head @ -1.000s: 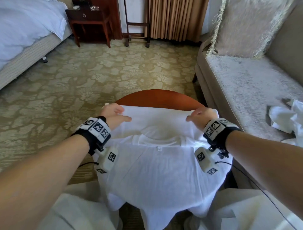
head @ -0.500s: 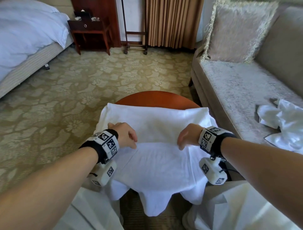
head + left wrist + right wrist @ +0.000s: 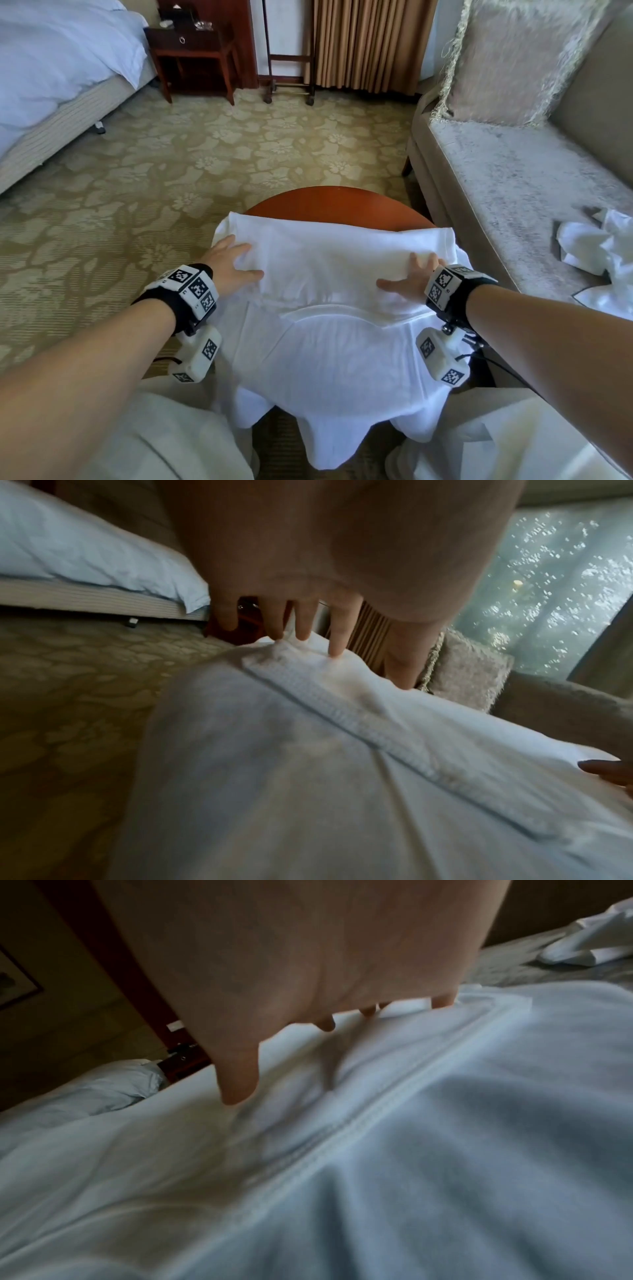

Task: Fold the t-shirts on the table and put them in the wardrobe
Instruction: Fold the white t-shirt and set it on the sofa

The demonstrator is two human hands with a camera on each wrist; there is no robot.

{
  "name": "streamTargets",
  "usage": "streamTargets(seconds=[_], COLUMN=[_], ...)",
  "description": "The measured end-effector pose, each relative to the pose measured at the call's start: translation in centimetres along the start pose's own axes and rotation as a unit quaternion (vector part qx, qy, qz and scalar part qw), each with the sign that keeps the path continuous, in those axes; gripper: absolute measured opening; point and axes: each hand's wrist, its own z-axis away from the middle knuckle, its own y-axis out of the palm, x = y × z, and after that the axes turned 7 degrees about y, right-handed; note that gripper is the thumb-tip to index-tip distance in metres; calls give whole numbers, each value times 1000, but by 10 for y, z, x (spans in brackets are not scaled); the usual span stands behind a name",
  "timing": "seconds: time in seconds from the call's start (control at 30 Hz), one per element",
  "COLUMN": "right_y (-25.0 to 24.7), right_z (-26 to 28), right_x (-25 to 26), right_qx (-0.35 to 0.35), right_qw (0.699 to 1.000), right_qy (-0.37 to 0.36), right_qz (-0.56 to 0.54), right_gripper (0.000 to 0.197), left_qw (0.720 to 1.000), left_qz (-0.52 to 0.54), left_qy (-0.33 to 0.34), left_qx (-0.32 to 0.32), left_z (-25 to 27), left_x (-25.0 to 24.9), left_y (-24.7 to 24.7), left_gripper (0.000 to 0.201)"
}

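Note:
A white t-shirt (image 3: 329,329) covers most of the round wooden table (image 3: 337,205), its far part folded back toward me with the hem (image 3: 342,718) running across the middle. My left hand (image 3: 233,263) lies flat on the left side of the folded layer, fingers spread. My right hand (image 3: 411,277) lies flat on the right side. In the left wrist view my fingertips (image 3: 337,645) press the cloth behind the hem. In the right wrist view my thumb (image 3: 240,1085) and fingertips touch the shirt (image 3: 411,1150). The shirt's near part hangs over the table edge.
More crumpled white shirts (image 3: 603,253) lie on the grey sofa (image 3: 496,192) at the right, which has a fringed cushion (image 3: 520,58). A bed (image 3: 58,75) stands at the far left, a dark nightstand (image 3: 195,51) and curtains (image 3: 363,41) behind. Patterned carpet (image 3: 171,164) surrounds the table.
Both hands pulled the far edge of the shirt toward me, folded it over, let go of it and now lie flat on the folded layer.

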Motion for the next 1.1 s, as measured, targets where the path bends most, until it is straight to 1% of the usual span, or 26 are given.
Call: streamTargets(seconds=[0.07, 0.1, 0.17, 0.23, 0.33, 0.37, 0.4, 0.47, 0.5, 0.53, 0.57, 0.6, 0.63, 0.67, 0.7, 0.73, 0.77, 0.8, 0.87, 0.9, 0.93, 0.97, 1.0, 1.07, 1.1], right_y=[10, 11, 11, 6, 0, -2, -5, -12, -14, -17, -19, -20, -22, -21, -19, -15, -7, 5, 16, 19, 22, 27, 36, 52, 57], right_z=[-6, -8, -14, -25, -42, -46, -49, -52, -53, -51, -49, -45, -36, -34, -31, -27, -31, -42, -27, -13, 5, 19, 27, 48, 55], right_x=[-1, -1, 2, 6, 13, 16, 18, 20, 18, 15, 10, 3, -4, -12, -21, -29, -40, -50, -57, -57, -58, -63, -67, -77, -82], right_qx=[15, 13, 8, 2, -10, -12, -13, -22, -40, -67, -94, -115, -121, -114, -93, -71, -52, -37, 19, 42, 71, 76, 69, 34, 30], right_qw=[999, 999, 999, 999, 999, 999, 999, 997, 994, 986, 975, 962, 952, 939, 925, 913, 903, 894, 886, 869, 842, 824, 812, 810, 793], right_qy=[-5, -11, -19, -24, -35, -37, -37, -25, -12, 5, 24, 51, 87, 123, 157, 176, 178, 158, 118, 117, 120, 115, 113, 108, 135], right_qz=[33, 38, 34, 25, 8, 1, -13, -67, -104, -151, -198, -241, -268, -299, -333, -362, -389, -418, -449, -478, -522, -550, -568, -576, -594], right_gripper=[120, 120, 118, 116, 115, 115, 115, 113, 109, 103, 98, 96, 95, 96, 99, 100, 97, 89, 62, 49, 42, 37, 40, 45, 45], left_qw=[997, 994, 991, 992, 993, 995, 997, 993, 982, 963, 936, 903, 871, 851, 839, 832, 827, 823, 806, 795, 781, 769, 766, 768, 772], left_qz=[-52, -76, -97, -87, -67, -46, -13, 84, 141, 205, 276, 354, 425, 468, 492, 503, 510, 516, 538, 552, 571, 586, 591, 582, 572], left_qy=[-5, -9, -16, -21, -33, -39, -49, -82, -110, -146, -181, -203, -208, -203, -199, -201, -205, -207, -219, -222, -221, -217, -212, -216, -224], left_qx=[59, 78, 95, 95, 89, 79, 56, -18, -59, -97, -123, -135, -133, -124, -119, -116, -117, -116, -114, -119, -124, -136, -139, -154, -162], left_z=[-8, -12, -20, -29, -43, -45, -46, -47, -45, -41, -35, -27, -16, -5, 8, 20, 32, 42, 59, 66, 74, 79, 85, 94, 98], left_x=[6, 7, 7, 8, 7, 6, 5, 8, 12, 19, 22, 24, 24, 19, 18, 15, 14, 13, 10, 7, 5, 5, 3, 9, 11], left_y=[8, 9, 10, 8, 8, 7, 6, 3, 2, 1, 0, 0, 1, 1, 4, 8, 12, 17, 26, 30, 32, 35, 37, 47, 49], left_gripper=[88, 90, 93, 95, 96, 96, 97, 99, 99, 98, 94, 83, 65, 48, 36, 29, 24, 23, 25, 25, 25, 26, 29, 37, 36])
